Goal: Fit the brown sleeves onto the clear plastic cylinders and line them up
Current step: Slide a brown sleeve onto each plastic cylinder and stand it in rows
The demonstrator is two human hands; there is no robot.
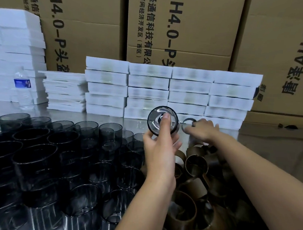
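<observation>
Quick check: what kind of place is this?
Probably a factory packing bench: stacked shipping cartons, piles of white foam trays, and dozens of clear cylinders beside brown sleeves on a metal table.

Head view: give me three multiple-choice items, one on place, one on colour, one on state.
1. The brown sleeves pile lies where, against the standing cylinders? A left of them B right of them C on top of them
2. Water bottle label colour? A blue B red C green
3. The left hand is: A flat on the table B holding a clear cylinder up C empty
Answers: B, sleeves heaped at right; A, a blue band shows; B, fingers curl round the raised cylinder.
</observation>
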